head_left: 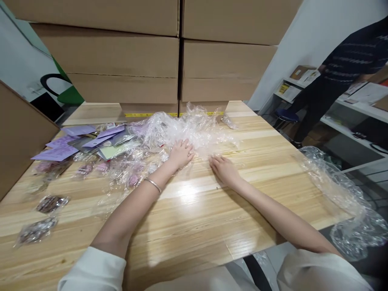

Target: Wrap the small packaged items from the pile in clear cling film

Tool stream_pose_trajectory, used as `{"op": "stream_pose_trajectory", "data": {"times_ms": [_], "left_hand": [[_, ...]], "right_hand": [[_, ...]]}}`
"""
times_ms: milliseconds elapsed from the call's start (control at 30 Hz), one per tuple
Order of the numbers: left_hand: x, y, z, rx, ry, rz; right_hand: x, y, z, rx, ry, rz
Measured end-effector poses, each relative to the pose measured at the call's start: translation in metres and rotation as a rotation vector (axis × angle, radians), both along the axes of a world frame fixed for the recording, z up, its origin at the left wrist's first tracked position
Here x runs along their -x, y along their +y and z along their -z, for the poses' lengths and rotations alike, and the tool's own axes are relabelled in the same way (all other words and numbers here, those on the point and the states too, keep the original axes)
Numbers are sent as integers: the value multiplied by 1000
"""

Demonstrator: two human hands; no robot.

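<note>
A heap of clear crinkled plastic wrapping (188, 127) lies at the far middle of the wooden table (194, 226). My left hand (181, 153), with a bangle on the wrist, rests at the heap's near edge, fingers apart and touching the plastic. Flat on the wood to the right is my right hand (224, 171), its fingers stretched out just short of the plastic. I see nothing held in either hand. Left of the heap are lilac envelopes or cards (57, 149), a pale green card (113, 151) and several small clear packets with pink contents (85, 169).
Large cardboard boxes (130, 56) are stacked at the table's back. Two dark-content packets, one a brown packet (52, 203), lie at the near left. Clear plastic sheeting (342, 194) hangs over the right edge. A person (342, 68) stands by shelves (360, 113) at right.
</note>
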State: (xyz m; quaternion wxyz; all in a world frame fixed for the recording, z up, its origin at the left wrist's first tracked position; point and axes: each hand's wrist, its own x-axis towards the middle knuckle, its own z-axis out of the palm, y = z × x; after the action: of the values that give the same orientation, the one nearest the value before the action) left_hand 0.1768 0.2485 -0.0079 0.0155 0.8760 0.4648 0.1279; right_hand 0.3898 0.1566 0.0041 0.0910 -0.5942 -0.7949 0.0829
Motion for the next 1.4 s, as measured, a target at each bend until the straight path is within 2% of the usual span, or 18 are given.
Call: {"op": "stream_pose_trajectory", "data": {"times_ms": [100, 167, 200, 267, 333, 400, 467, 533, 633, 700, 800, 900, 1033, 1100, 1200, 1267, 1333, 1400], "left_hand": [[8, -14, -17, -63, -84, -14], [11, -28, -34, -156, -266, -1], [11, -35, -44, -201, -385, 34], [7, -49, -64, -244, -609, 148], [0, -59, -84, -200, -754, 240], [-6, -65, -101, -125, -868, 248], [-5, -69, -116, 8, -986, 228], [5, -74, -129, 211, -1121, 220], [35, -89, -151, 496, -1322, 202], [58, -103, -162, 595, -1401, 168], [85, -122, -167, 739, -1460, 132], [101, -131, -153, 923, -1541, 149], [115, -133, -120, 1031, -1652, 228], [121, -135, -106, 1047, -1682, 220], [132, -141, -93, 1110, -1674, 220], [141, -147, -89, 1152, -1647, 270], [152, -152, -84, 1155, -1630, 279], [167, -155, -77, 1150, -1627, 152]], "right_hand": [[-7, 11, -36, -199, -36, 147], [-9, 13, -69, -458, -39, 230], [-7, 13, -87, -600, -30, 238], [2, 11, -123, -764, 3, 181], [19, 7, -153, -804, 59, 60], [38, 4, -176, -813, 130, -64], [54, 1, -190, -802, 247, -176], [60, 0, -197, -756, 425, -281], [51, 2, -193, -667, 758, -397], [41, 4, -182, -535, 936, -385], [36, 2, -155, -131, 1104, -295], [47, 0, -120, 262, 1205, -156], [62, 4, -76, 363, 1130, 102], [66, 5, -62, 505, 1087, 71], [70, -2, -54, 759, 1116, -127], [71, -11, -53, 724, 1179, -160], [68, -21, -54, 606, 1255, -105], [63, -34, -55, 413, 1269, -23]]}}
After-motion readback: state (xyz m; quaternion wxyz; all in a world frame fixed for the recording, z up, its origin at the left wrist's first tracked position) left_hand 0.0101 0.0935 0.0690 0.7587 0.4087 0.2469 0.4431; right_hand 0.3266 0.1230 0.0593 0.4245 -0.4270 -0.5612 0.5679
